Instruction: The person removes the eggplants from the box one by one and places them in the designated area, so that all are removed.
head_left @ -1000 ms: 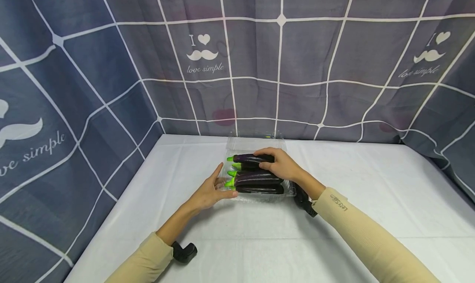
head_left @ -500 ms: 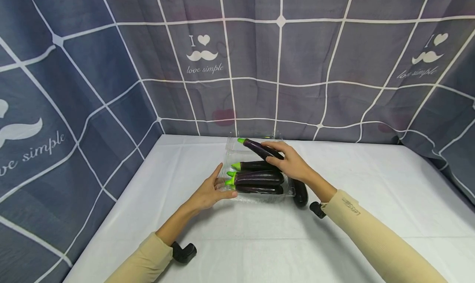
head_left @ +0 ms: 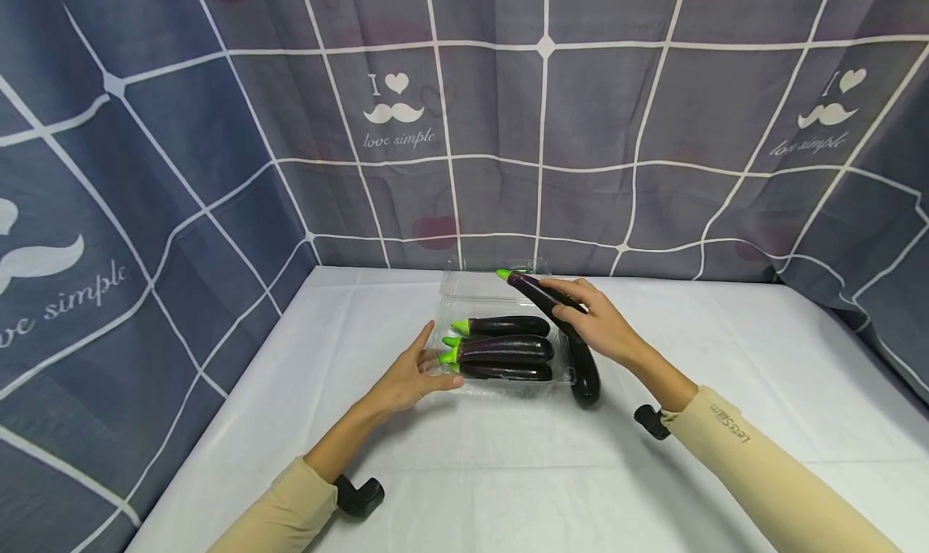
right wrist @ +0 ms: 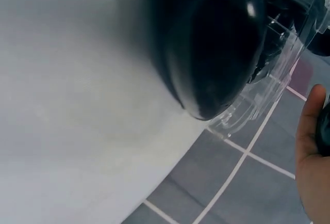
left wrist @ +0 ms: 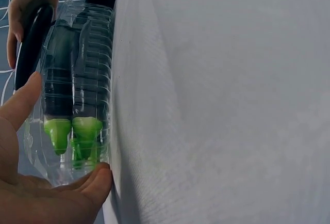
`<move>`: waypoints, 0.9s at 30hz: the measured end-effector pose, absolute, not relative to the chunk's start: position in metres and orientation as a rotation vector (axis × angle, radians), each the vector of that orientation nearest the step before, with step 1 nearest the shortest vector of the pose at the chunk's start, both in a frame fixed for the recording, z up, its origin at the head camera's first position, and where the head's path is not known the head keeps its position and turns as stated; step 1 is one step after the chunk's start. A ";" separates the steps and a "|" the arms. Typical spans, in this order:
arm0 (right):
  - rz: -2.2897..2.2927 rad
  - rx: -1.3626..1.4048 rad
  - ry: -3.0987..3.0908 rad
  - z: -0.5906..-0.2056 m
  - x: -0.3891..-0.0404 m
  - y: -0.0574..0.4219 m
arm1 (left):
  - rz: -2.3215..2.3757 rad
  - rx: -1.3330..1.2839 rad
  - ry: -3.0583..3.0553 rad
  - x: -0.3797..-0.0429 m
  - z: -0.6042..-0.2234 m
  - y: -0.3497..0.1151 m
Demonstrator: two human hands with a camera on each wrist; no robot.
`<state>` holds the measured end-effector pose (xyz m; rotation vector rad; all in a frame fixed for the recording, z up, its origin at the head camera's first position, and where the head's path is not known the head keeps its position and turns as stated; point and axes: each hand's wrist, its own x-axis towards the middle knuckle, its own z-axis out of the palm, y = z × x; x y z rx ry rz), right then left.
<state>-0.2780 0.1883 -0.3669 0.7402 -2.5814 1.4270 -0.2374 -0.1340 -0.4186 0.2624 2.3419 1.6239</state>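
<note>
My right hand point(head_left: 598, 319) grips a dark purple eggplant point(head_left: 533, 293) with a green tip, tilted over the right part of a clear plastic clamshell box point(head_left: 562, 372). Several more eggplants point(head_left: 504, 349) lie side by side in the box, green ends toward the left. Spread around the box's left end is my left hand point(head_left: 406, 380), its thumb along the front corner and index finger extended; the left wrist view has these fingertips point(left wrist: 103, 175) right at the plastic. Another eggplant point(head_left: 584, 376) lies against the box's right side, its rounded end large in the right wrist view.
The box's hinged lid point(head_left: 479, 285) lies back toward the curtain. A white cloth point(head_left: 508, 472) covers the table. Grey checked curtain point(head_left: 493, 198) stands behind it and along both sides. A black wrist camera point(head_left: 359, 496) sits below each sleeve.
My right hand has lifted an eggplant from the back of the box and carried it rightward, tilting it. The eggplant beside the box has come into fuller view. My left hand has stayed in place.
</note>
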 end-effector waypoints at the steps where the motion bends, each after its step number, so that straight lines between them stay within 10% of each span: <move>1: 1.439 0.747 -2.579 -0.368 -0.277 0.192 | 1.623 0.263 2.342 -0.237 -0.419 -0.134; 27: 1.515 0.430 -2.629 -0.375 -0.238 0.246 | 1.602 0.280 2.344 -0.240 -0.423 -0.134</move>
